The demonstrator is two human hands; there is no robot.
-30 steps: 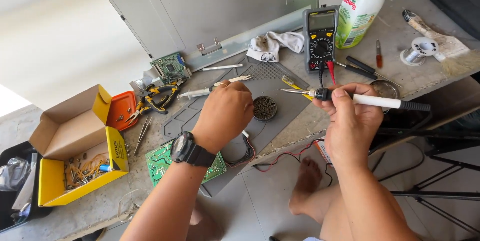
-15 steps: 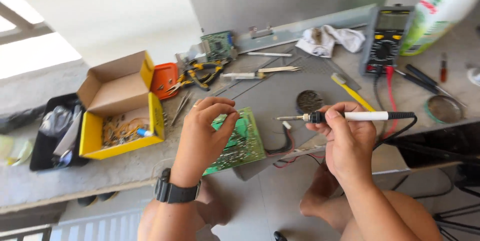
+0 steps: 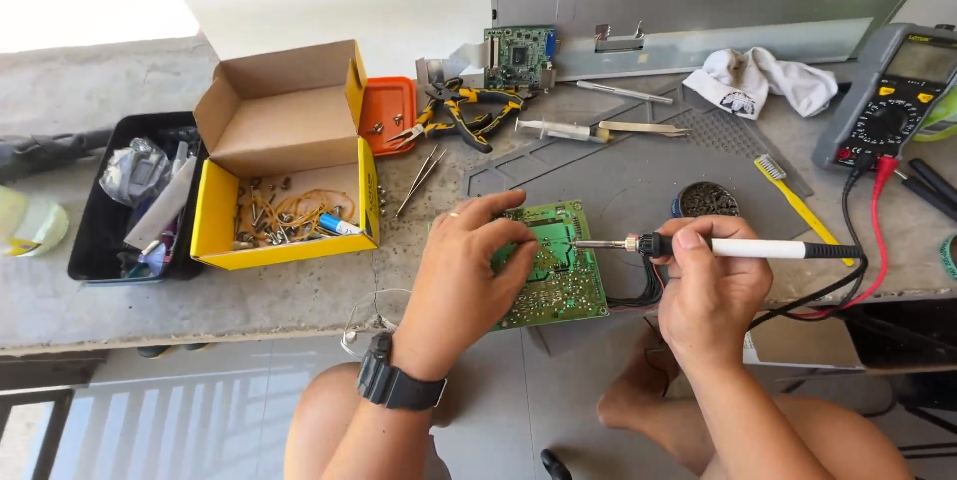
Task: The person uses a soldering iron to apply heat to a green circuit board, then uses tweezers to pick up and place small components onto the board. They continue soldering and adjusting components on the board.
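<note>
Head view, looking down on a grey bench (image 3: 150,291). Left hand (image 3: 469,276), with a black watch (image 3: 399,385) on the wrist, laid over the left part of a green board (image 3: 558,276); fingers curled, fingertips (image 3: 518,241) pressing the board's far left edge. Board lying flat at the near edge of a grey mat (image 3: 618,176), in the middle of the bench. Right hand (image 3: 713,286) closed in a pen grip round a soldering iron (image 3: 738,248), white-handled, lying almost level, tip pointing left and touching the board's far right part. Black cord running right from the handle.

Just beyond the iron, a round tin (image 3: 708,199) of brass wool; right of it, a yellow brush (image 3: 793,199). Far right, a multimeter (image 3: 892,101) with red and black leads. Far middle, a white cloth (image 3: 763,81), a syringe (image 3: 558,128), pliers (image 3: 469,111), a second small board (image 3: 518,56) and an orange tray (image 3: 389,111). Left, an open yellow box (image 3: 284,176) holding screws and wires, tweezers (image 3: 419,179) beside it, then a black bin (image 3: 100,231) of odds and ends. Bare knees below the bench edge.
</note>
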